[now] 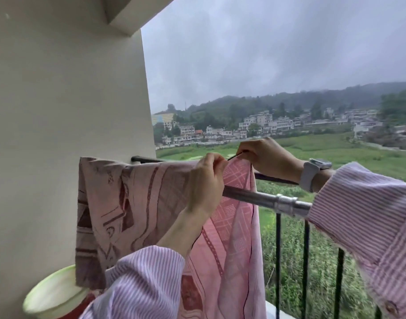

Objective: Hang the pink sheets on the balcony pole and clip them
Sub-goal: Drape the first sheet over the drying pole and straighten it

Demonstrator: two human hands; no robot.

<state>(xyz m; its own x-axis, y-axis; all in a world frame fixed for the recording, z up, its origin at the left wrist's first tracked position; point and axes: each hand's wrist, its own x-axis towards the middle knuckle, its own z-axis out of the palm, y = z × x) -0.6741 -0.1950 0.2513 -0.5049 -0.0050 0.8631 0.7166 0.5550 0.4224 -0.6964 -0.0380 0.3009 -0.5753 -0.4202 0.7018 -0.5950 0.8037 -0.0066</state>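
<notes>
We stand on a balcony beside a cream wall (pixel 66 107), looking past a black railing (pixel 278 261) to green fields, a row of houses and misty hills under a grey sky. A pink sheet (pixel 137 203) with dark red patterns hangs over the silver pole (pixel 266 200), its left part draped against the wall and its lower edge cut off by the frame. Our left hand (pixel 205 184) pinches the top of the sheet at the pole, fingers curled tight on the cloth. Our right hand (pixel 264 156), wearing a pale watch (pixel 312 171), pinches a thin dark thing at the sheet's upper corner; it is too small for us to tell whether it is a clip. Striped sleeves (pixel 367 217) cover both arms. A pale green basin (pixel 52 295) sits low by the wall, partly hidden behind the sheet.
</notes>
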